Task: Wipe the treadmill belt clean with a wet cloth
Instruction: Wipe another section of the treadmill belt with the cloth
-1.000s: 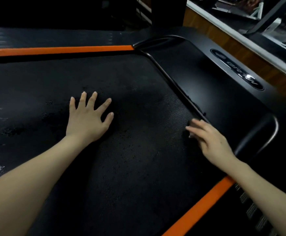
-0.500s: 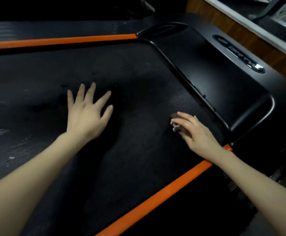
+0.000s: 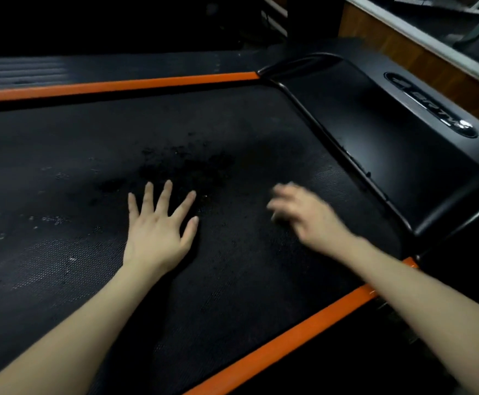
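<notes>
The black textured treadmill belt [image 3: 232, 286] fills the middle of the view. My left hand [image 3: 158, 232] lies flat on it, palm down, fingers spread. To its right my right hand [image 3: 306, 215] is blurred by motion, low over the belt with bent fingers. A small pale scrap of the cloth [image 3: 273, 217] shows under its fingertips; the rest of the cloth is hidden. A darker, speckled damp patch [image 3: 187, 169] lies on the belt just beyond my left fingers.
Orange side strips run along the belt's far edge [image 3: 118, 85] and near edge [image 3: 284, 343]. The glossy black motor cover [image 3: 389, 155] rises at the right end of the belt. Behind it runs a wooden wall base [image 3: 420, 61].
My right hand has swept left from the motor cover's edge toward the middle of the belt, with the cloth under its fingers. My left hand stays flat on the belt.
</notes>
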